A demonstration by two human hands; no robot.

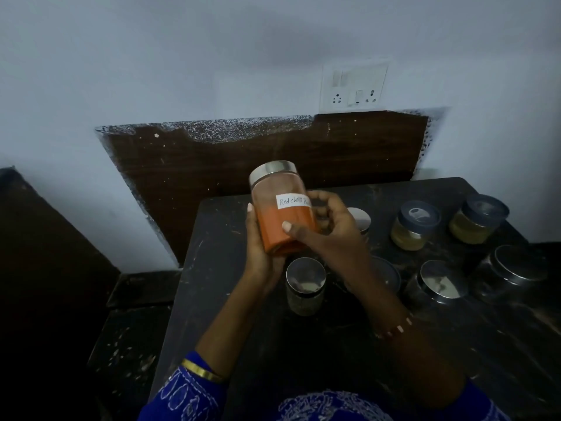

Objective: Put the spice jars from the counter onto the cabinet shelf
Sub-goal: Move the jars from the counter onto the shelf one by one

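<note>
Right now a jar of orange-red powder (280, 212), with a steel lid and a handwritten label that seems to read "Red chilli", is held up off the bench (230, 238), tilted so its lid leans toward the far left. The left hand (261, 253) cups its base and left side from below, fingers curled round it, and the right hand (326, 229) grasps its right side with the thumb pressed across the front, below the label. No cabinet shelf shows in view, so the carry is probably about to start. To do it well, I would bring the jar upright before moving, keep the left palm under the base to bear the weight, and let the right hand steady rather than squeeze. The lid looks seated, but whether it is tight cannot be told. Other jars wait on the bench: a steel-lidded one (305, 285) just near of the hands, two blue-lidded ones (416, 224) (478, 218) at the far right, so lift clear of them
</note>
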